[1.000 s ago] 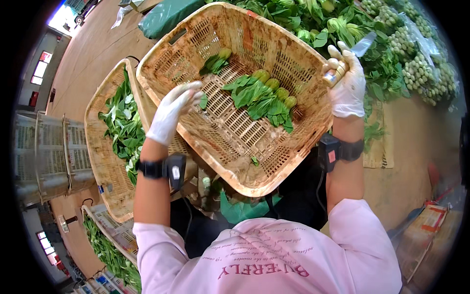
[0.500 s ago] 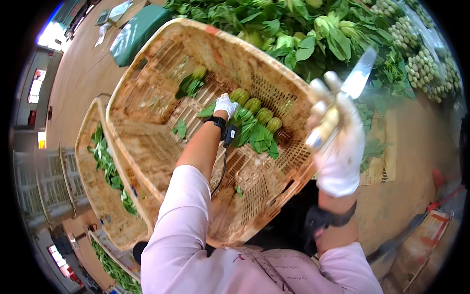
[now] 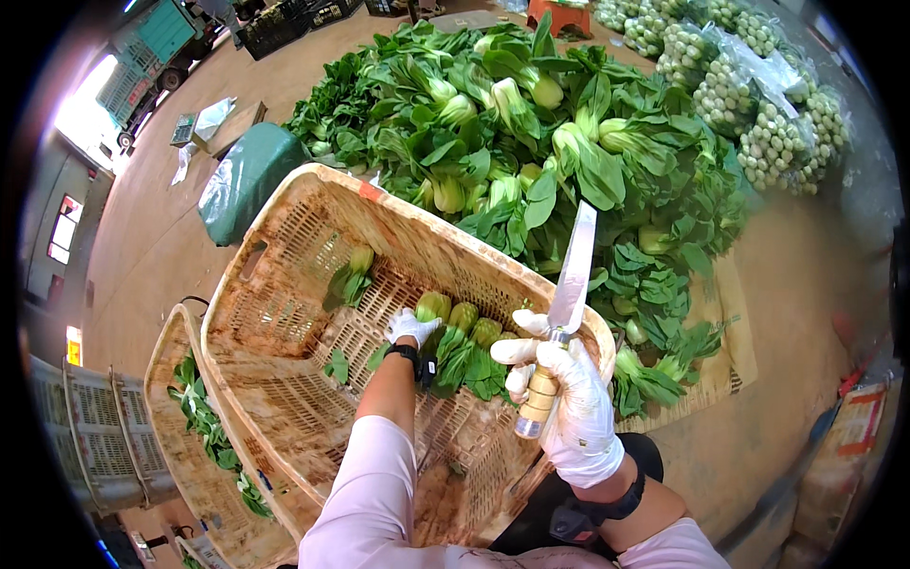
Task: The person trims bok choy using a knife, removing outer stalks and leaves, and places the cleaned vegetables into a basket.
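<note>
My left hand (image 3: 413,327), in a white glove, reaches down into a stained plastic crate (image 3: 248,294). Its fingers close around the left end bok choy (image 3: 433,305) of a short row lying along the crate's far side; the fingertips are partly hidden. White base ends face away, and green leaves (image 3: 466,363) spread toward me. My right hand (image 3: 559,389), also gloved, is raised over the crate's right end. It grips a knife (image 3: 574,270) by its pale handle, blade pointing up and away, with some fingers loosely extended. One separate bok choy (image 3: 353,275) lies farther left in the crate.
Beyond the crate, a large heap of bok choy (image 3: 512,114) covers the floor. Clear bags of bundled vegetables (image 3: 725,95) stand far right. A green wrapped bundle (image 3: 248,180) sits at the far left. Another crate (image 3: 175,417) with leaves adjoins on the left; an orange stool (image 3: 561,17) stands behind.
The view has tilted up, showing more of the heap. My right hand has swung left with the knife, from beside the crate to above its right end. My left hand stays at the row.
</note>
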Demonstrator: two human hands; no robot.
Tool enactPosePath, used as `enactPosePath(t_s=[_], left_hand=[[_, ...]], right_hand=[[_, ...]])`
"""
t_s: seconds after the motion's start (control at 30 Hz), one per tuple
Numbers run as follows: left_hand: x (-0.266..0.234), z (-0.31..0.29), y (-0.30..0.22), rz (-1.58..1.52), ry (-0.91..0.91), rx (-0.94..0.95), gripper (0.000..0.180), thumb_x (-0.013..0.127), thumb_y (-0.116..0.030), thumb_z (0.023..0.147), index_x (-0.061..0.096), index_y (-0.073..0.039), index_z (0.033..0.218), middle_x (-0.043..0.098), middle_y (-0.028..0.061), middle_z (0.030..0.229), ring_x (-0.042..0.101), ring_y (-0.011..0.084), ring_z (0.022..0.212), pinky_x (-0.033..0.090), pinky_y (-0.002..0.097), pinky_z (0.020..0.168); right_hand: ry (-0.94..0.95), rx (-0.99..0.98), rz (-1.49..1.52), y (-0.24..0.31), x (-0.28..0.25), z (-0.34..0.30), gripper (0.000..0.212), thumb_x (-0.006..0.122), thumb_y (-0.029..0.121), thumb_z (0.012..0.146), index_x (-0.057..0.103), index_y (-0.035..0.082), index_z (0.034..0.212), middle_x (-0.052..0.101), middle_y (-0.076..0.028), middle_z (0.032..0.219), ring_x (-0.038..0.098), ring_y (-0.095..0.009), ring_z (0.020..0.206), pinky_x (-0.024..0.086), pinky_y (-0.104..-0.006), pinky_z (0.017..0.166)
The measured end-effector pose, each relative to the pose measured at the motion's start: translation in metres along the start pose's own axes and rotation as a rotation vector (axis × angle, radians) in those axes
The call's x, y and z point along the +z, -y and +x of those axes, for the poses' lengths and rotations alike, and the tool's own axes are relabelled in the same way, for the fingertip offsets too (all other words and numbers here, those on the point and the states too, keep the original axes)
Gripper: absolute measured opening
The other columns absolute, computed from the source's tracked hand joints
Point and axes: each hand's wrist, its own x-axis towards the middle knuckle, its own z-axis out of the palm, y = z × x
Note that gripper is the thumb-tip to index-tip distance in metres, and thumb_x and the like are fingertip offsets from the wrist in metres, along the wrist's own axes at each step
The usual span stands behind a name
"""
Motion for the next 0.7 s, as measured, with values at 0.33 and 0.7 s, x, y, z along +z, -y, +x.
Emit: enactPosePath(t_s=[0.33, 0.7], left_hand=[[0.03, 0.045, 0.036, -0.392, 0.237, 0.03, 0.073, 0.076, -0.049, 0.068, 0.058, 0.002, 0.117, 0.066, 0.0171, 0.104, 0.065, 0.0252, 0.091, 0.05, 0.0349, 0.078], [-0.072, -0.066, 0.024, -1.277, 0.464, 0.233, 0.045, 0.074, -0.025, 0.078, 0.058, -0.004, 0.114, 0.065, 0.0084, 0.101, 0.063, 0.0223, 0.088, 0.051, 0.036, 0.079]], right_hand=[[-0.024, 0.001, -0.007, -0.01, 0.012, -0.005, 0.035, 0.051, 0.019, 0.092, 0.049, 0.0, 0.122, 0.066, -0.014, 0.096, 0.06, -0.012, 0.072, 0.049, -0.025, 0.064], [0.068, -0.09, -0.089, -0.012, 0.032, -0.005, 0.039, 0.047, 0.017, 0.095, 0.04, 0.0, 0.129, 0.064, -0.011, 0.092, 0.059, -0.011, 0.071, 0.048, -0.0221, 0.066]])
